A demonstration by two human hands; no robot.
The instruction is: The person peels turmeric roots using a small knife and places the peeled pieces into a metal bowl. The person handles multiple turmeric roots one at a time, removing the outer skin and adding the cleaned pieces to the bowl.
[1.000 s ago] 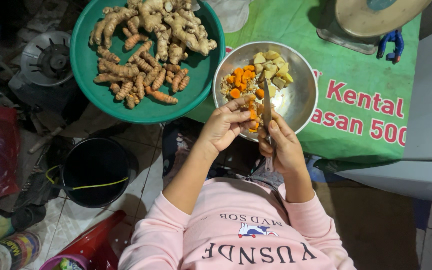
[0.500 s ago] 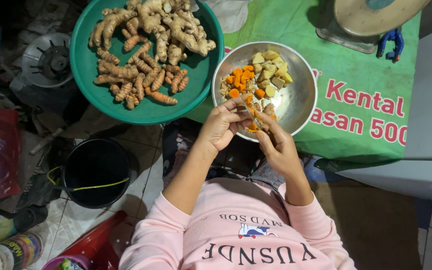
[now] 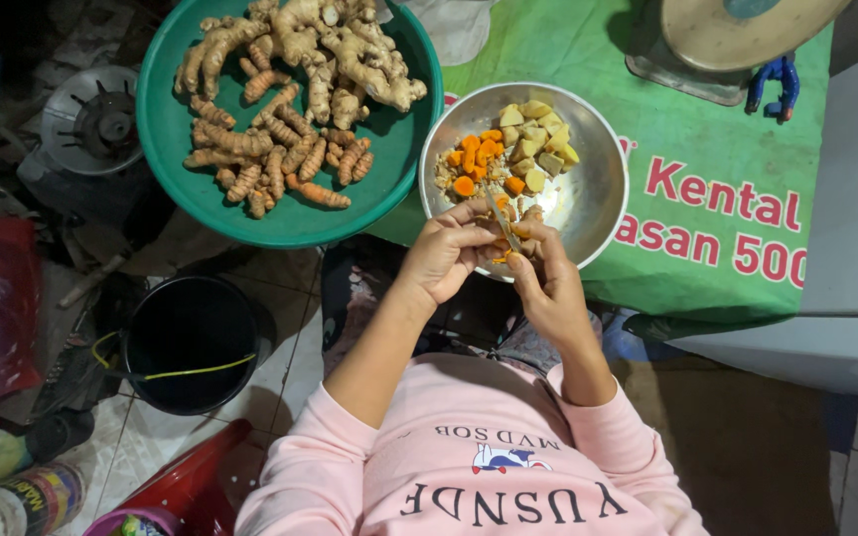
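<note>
Green cloth [image 3: 707, 129] under steel bowl [image 3: 598, 199]; left grip [image 3: 446, 253] clasps root piece [image 3: 501, 248], right [image 3: 546, 278] knife [image 3: 500, 220].

The person wears a soft pink sweatshirt [image 3: 489, 467] with long sleeves, both pushed up above the elbows so the forearms are bare. Dark block lettering runs across the chest, with a small blue, white and red emblem above it (too small to make out). Both hands are bare of gloves.
</note>
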